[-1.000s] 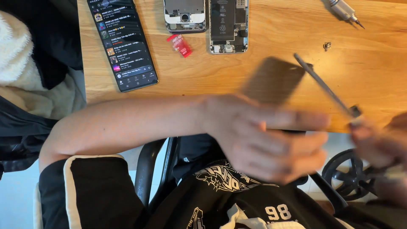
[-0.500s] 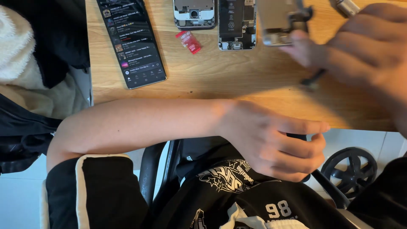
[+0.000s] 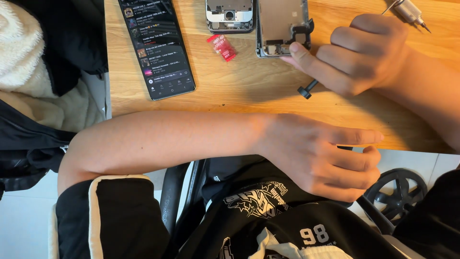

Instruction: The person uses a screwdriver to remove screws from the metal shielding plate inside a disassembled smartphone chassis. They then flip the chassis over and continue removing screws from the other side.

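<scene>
Two hands are in view: the left hand (image 3: 330,158) near the counter's (image 3: 239,91) near edge and the right hand (image 3: 357,52) farther off to the right. On the counter lie one whole smartphone (image 3: 155,45) with a lit screen at far left, two opened phone parts, a rear housing (image 3: 230,14) and a screen frame (image 3: 281,26), and one small red packet (image 3: 222,47) between them. There are two tools: one black-handled tool (image 3: 306,89) and one silver screwdriver (image 3: 407,10) at far right.

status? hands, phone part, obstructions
Right hand grips black tool, thumb on opened phone frame. Left hand idle at desk edge. Nothing blocking.
</scene>
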